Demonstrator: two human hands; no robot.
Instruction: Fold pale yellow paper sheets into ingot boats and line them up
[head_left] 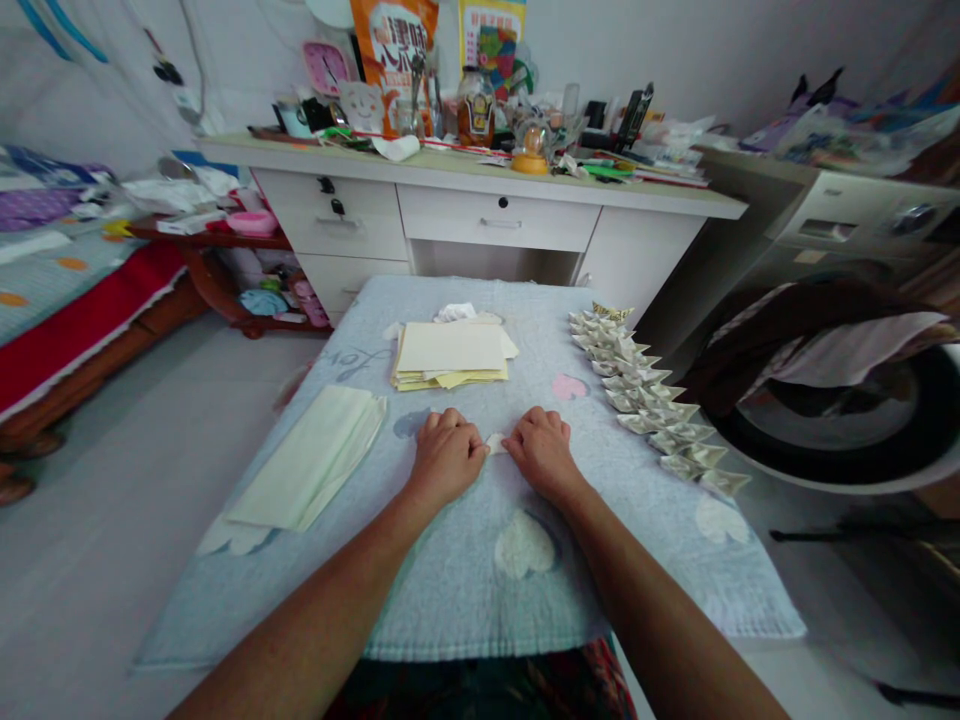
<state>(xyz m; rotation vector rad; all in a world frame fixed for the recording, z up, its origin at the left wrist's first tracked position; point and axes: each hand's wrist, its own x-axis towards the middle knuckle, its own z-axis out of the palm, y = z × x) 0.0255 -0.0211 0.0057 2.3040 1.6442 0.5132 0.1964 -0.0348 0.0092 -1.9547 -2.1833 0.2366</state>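
Between my two hands is a small piece of pale folded paper, low over the cloth-covered table. My left hand is closed, its thumb and fingers pinching the paper's left end. From the other side my right hand, closed too, grips the right end. Much of the paper is hidden by my fingers. Just beyond the hands lies a stack of cream and yellow paper sheets. A longer pile of pale paper rests on the left. Folded paper pieces with pointed tips stand in rows along the right.
A blue-grey cloth with heart patterns covers the table. Behind it stands a white drawer desk crowded with jars and packets. At right is a washing machine with laundry in its open door; a bed is at left.
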